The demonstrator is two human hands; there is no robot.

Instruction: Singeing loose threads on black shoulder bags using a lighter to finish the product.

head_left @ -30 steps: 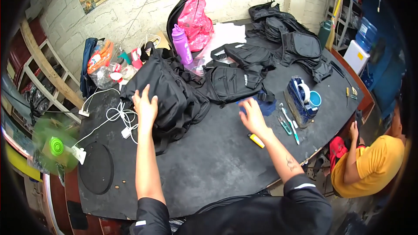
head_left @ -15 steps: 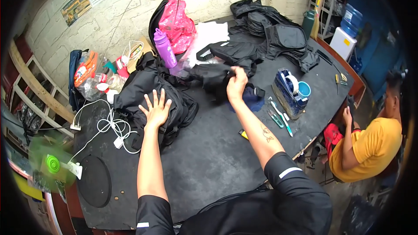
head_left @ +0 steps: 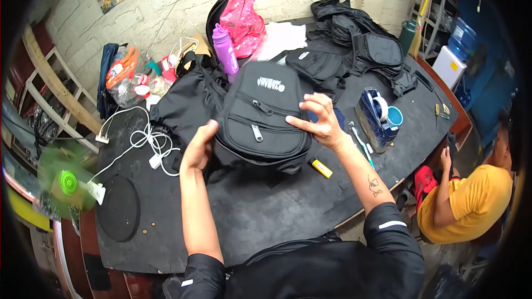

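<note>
Small black bag [head_left: 263, 116] is up between both hands, over the middle of the black table [head_left: 266, 210], front panel and two zips toward the wearer. Likely held from both sides because it's soft and would sag off one hand; angle also puts the zips in plain view.

Bigger black bag [head_left: 183, 102] lies just behind and left, second small bag [head_left: 320, 66] beyond on the right. Tool caddy [head_left: 372, 122] sits right of the hands, probably parked for easy reach. Yellow stick-shaped item [head_left: 321, 169] lies near the small black bag's right lower corner; exact kind unclear.

Left hand [head_left: 198, 149]: thumb up along the left edge, fingers hidden behind the bag. Reads as gripping that edge, since the bag is raised. Wrist bent slightly, forearm nearly straight up from the lower edge.

Right hand [head_left: 328, 124]: loosely open, one digit stretched onto the front panel near the right edge, other fingers half curled and lifted. Forearm slants in from lower right.
</note>
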